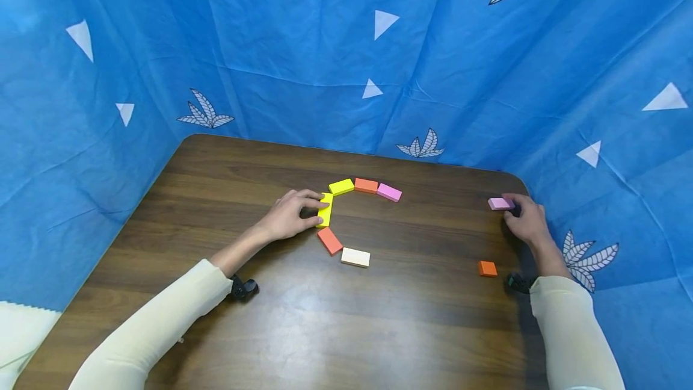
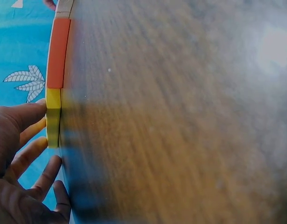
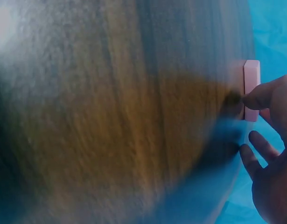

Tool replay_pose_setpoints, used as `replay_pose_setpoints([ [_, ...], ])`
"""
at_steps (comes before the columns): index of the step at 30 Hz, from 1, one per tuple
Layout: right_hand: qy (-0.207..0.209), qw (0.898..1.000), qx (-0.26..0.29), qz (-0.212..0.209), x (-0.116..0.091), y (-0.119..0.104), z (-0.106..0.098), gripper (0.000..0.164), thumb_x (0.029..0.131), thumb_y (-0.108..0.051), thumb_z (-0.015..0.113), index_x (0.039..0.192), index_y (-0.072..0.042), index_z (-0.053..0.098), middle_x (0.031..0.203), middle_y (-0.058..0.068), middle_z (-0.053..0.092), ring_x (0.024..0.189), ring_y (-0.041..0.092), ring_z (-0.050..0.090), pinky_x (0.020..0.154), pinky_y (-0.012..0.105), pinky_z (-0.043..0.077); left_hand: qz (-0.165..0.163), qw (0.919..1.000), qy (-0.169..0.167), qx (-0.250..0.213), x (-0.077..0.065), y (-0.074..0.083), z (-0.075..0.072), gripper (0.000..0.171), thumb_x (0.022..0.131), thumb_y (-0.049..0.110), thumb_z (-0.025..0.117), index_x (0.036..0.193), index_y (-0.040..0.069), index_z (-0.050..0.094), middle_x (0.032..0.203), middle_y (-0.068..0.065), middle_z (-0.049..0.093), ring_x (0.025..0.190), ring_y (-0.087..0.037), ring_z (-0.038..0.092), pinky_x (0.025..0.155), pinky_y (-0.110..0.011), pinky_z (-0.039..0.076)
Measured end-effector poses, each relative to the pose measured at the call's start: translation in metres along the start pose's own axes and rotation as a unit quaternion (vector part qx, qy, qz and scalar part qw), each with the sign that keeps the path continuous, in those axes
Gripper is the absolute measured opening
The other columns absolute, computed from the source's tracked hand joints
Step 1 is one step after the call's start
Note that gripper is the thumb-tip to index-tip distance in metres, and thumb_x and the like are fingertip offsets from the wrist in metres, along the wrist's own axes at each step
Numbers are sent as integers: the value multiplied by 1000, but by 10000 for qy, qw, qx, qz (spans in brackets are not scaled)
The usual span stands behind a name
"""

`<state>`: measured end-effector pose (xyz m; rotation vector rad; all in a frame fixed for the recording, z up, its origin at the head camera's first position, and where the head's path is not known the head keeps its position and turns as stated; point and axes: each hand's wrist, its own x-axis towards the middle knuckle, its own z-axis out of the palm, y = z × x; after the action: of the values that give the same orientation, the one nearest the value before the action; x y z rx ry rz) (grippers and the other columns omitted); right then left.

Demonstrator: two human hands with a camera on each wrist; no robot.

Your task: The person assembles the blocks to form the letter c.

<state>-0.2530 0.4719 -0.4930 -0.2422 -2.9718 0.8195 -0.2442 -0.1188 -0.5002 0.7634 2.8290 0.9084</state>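
Observation:
At the middle of the table, my left hand [image 1: 295, 214] holds a yellow block [image 1: 325, 210] between thumb and fingers. The left wrist view shows the thumb and fingertips against that yellow block [image 2: 53, 116], an orange-red block [image 2: 58, 53] lying just past it. Over by the table's right edge, my right hand [image 1: 526, 220] pinches a pink block [image 1: 500, 204] at one end. In the right wrist view the thumb presses the side of this pink block [image 3: 252, 84], while other fingers are bent beside it.
Along a curve with the held yellow block lie another yellow block [image 1: 341, 186], an orange-red block [image 1: 366, 185], a pink block [image 1: 390, 192], a second orange-red block [image 1: 329, 241] and a cream block [image 1: 355, 257]. An orange block [image 1: 487, 268] lies at right. Blue curtains [image 1: 303, 47] border the table [image 1: 422, 318].

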Motion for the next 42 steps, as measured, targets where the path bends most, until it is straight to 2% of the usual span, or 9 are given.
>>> replay_pose_setpoints([
  [4,102,9999,-50,59,2,2,3,47,108,-8,54,153,3,51,162,38,39,140,58,32,116,78,28,29,10000,13,-4,1,0,1,44,100,32,79,142,21,73,156,-2,62,136,-36,55,105,-63,45],
  [12,135,9996,-226,117,2,1,6,40,109,-9,56,146,4,53,152,38,44,129,57,41,115,78,34,24,10000,20,-19,1,-1,1,44,99,31,80,142,20,73,156,-3,62,135,-35,56,103,-61,45],
  [23,-1,9993,-362,74,-4,-3,3,39,110,-11,54,145,6,50,137,38,53,113,53,48,103,73,42,22,10000,4,-36,1,1,0,44,99,30,79,142,19,73,156,-3,62,134,-35,56,102,-59,46],
  [30,-28,9990,-426,125,-7,-5,5,40,111,-10,54,146,7,47,140,38,49,117,53,45,108,75,40,-8,10000,-3,-46,0,1,0,44,100,31,79,142,21,73,157,-2,62,137,-36,55,105,-63,44],
  [42,60,9988,-467,-156,-19,-9,5,37,113,-12,50,144,8,48,144,39,47,120,54,44,112,77,36,18,10000,1,-4,-1,2,0,44,100,32,79,142,21,73,157,-3,61,136,-36,55,103,-62,45],
])
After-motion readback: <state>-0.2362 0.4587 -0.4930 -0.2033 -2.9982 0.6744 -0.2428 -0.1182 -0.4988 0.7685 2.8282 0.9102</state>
